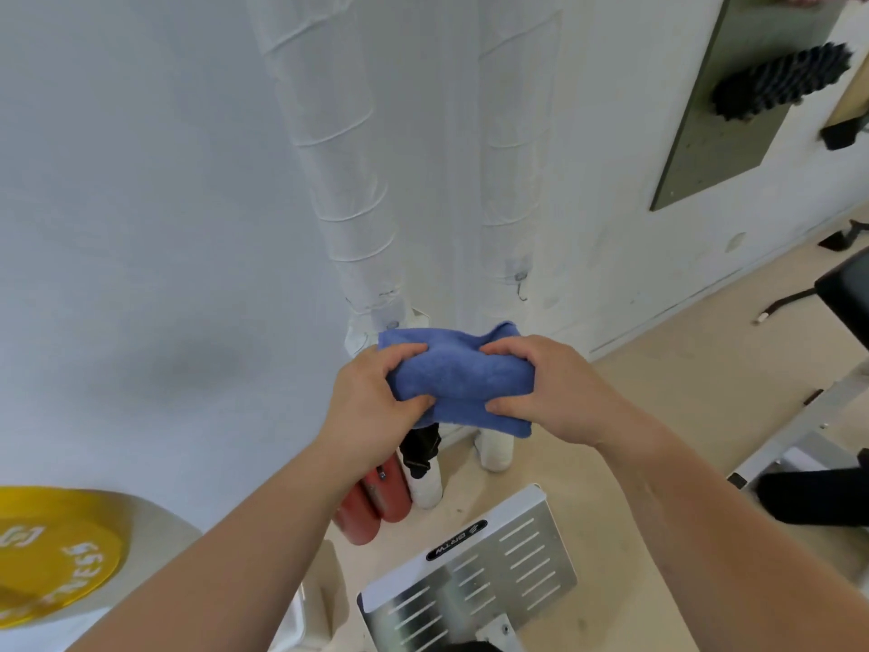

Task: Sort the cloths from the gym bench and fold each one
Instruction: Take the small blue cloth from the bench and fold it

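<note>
A blue cloth (pixel 458 376), folded into a thick small bundle, is held in the air in front of me at the middle of the view. My left hand (pixel 371 392) grips its left end and my right hand (pixel 555 388) grips its right end, thumbs below and fingers curled over the top. A loose corner of the cloth hangs down under my right thumb. The gym bench shows only as a black padded edge (pixel 846 294) at the far right.
A metal footplate (pixel 470 571) lies on the floor below my arms. Red rollers (pixel 376 505) and white bottles (pixel 425 487) stand by the white wall. A yellow weight plate (pixel 51 552) sits at lower left. A white frame bar (pixel 799 430) runs at right.
</note>
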Demonstrator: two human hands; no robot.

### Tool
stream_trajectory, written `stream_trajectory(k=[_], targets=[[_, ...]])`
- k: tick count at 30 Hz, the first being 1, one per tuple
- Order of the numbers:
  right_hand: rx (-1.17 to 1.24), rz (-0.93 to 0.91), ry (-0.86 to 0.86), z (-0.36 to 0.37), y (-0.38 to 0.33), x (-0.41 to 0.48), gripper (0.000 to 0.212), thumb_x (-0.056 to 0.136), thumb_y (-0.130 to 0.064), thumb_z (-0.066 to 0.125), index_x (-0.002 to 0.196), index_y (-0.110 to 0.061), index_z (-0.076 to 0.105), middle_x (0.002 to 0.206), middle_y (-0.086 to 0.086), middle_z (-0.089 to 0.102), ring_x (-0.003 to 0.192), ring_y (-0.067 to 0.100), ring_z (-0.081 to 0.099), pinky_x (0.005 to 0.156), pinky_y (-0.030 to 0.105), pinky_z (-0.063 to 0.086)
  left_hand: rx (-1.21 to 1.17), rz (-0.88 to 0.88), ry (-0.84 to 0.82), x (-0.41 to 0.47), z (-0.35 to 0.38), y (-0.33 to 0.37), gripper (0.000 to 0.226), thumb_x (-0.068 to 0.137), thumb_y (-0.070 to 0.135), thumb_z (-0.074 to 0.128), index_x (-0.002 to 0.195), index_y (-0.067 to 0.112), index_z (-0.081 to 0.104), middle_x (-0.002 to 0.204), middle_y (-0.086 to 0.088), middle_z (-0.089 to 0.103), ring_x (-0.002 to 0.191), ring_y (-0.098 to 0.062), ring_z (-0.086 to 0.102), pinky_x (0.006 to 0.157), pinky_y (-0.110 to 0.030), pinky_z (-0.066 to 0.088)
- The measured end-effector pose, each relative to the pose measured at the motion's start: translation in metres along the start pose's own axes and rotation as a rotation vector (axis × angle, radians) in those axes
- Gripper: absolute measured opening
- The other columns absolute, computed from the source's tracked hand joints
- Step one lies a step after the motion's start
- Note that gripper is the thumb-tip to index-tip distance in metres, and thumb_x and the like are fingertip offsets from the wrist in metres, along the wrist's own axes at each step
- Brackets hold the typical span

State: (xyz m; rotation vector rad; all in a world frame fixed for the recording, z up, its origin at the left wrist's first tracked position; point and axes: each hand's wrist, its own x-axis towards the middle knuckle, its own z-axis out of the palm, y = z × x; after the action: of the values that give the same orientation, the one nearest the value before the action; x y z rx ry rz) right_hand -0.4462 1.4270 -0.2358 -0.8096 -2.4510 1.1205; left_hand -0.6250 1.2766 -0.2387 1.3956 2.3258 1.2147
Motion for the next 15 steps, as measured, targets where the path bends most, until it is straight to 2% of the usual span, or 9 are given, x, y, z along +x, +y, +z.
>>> stream_trajectory(k=[3,5,7,9,10,11,13,14,15], targets=[[-0.074,-0.076,0.02,-0.009,0.0,0.011,0.035,0.076,-0.027,0.083,0.105,-0.04,0.07,0.103,-0.009,0.054,0.094,0.002,0.056,0.08,0.019,0.041,0.05,0.041,0.016,0.01,-0.003,0.005,0.032,0.075,0.018,0.08,0.102,0.034,0.074,0.097,0.006,0.065,0.088,-0.001,0.061,0.073,-0.005,0.041],[-0.097,-0.099,0.023,-0.016,0.0,0.019,0.032,0.076,-0.031,0.084,0.103,-0.041,0.071,0.121,-0.009,0.044,0.112,0.008,0.049,0.094,0.024,0.04,0.057,0.056,0.008,0.018,-0.01,0.005,0.028,0.074,0.017,0.084,0.096,0.031,0.075,0.101,0.005,0.055,0.09,0.007,0.056,0.074,-0.001,0.037],[-0.061,-0.115,-0.021,-0.027,-0.007,0.026,0.032,0.078,-0.03,0.084,0.105,-0.04,0.071,0.142,-0.012,0.036,0.13,0.008,0.039,0.104,0.029,0.037,0.024,0.104,-0.011,0.026,-0.022,0.005,0.026,0.071,0.018,0.088,0.092,0.028,0.076,0.12,0.009,0.046,0.105,0.019,0.047,0.083,0.003,0.033],[0.061,-0.16,-0.092,-0.036,-0.019,0.034,0.029,0.082,-0.021,0.081,0.108,-0.032,0.071,0.135,-0.01,0.055,0.122,0.009,0.054,0.102,0.034,0.046,-0.038,0.113,-0.072,0.035,-0.041,0.011,0.023,0.07,0.017,0.088,0.089,0.024,0.076,0.138,0.017,0.044,0.119,0.024,0.041,0.091,0.001,0.033],[0.139,-0.195,-0.111,-0.039,-0.026,0.038,0.027,0.085,-0.016,0.078,0.108,-0.027,0.07,0.121,-0.008,0.065,0.111,0.012,0.062,0.096,0.036,0.051,-0.1,0.085,-0.101,0.039,-0.051,0.015,0.022,0.071,0.016,0.087,0.088,0.022,0.074,0.137,0.019,0.051,0.119,0.021,0.047,0.092,-0.006,0.039],[0.213,-0.22,-0.106,-0.041,-0.034,0.043,0.026,0.088,-0.011,0.074,0.108,-0.025,0.068,0.11,-0.007,0.069,0.103,0.015,0.065,0.09,0.036,0.055,-0.181,0.047,-0.116,0.044,-0.061,0.019,0.021,0.071,0.016,0.086,0.086,0.02,0.072,0.126,0.019,0.062,0.111,0.013,0.058,0.089,-0.017,0.047],[0.354,-0.226,-0.059,-0.041,-0.05,0.055,0.032,0.093,-0.009,0.067,0.116,-0.031,0.061,0.109,-0.001,0.067,0.102,0.021,0.066,0.088,0.035,0.056,-0.31,-0.001,-0.07,0.053,-0.078,0.026,0.021,0.07,0.02,0.081,0.085,0.02,0.065,0.088,0.011,0.072,0.08,-0.006,0.068,0.067,-0.029,0.053],[0.405,-0.218,-0.039,-0.039,-0.058,0.063,0.038,0.096,-0.01,0.064,0.12,-0.037,0.057,0.112,0.003,0.065,0.104,0.024,0.064,0.09,0.035,0.056,-0.342,-0.012,-0.033,0.058,-0.086,0.027,0.024,0.073,0.02,0.079,0.089,0.021,0.063,0.081,0.005,0.07,0.073,-0.012,0.067,0.061,-0.032,0.053],[0.434,-0.215,-0.02,-0.038,-0.066,0.072,0.042,0.099,-0.011,0.06,0.124,-0.044,0.052,0.113,0.006,0.062,0.105,0.025,0.063,0.093,0.036,0.055,-0.384,-0.022,-0.005,0.063,-0.092,0.028,0.028,0.078,0.017,0.079,0.098,0.025,0.061,0.084,0.002,0.072,0.074,-0.016,0.07,0.061,-0.035,0.056]])
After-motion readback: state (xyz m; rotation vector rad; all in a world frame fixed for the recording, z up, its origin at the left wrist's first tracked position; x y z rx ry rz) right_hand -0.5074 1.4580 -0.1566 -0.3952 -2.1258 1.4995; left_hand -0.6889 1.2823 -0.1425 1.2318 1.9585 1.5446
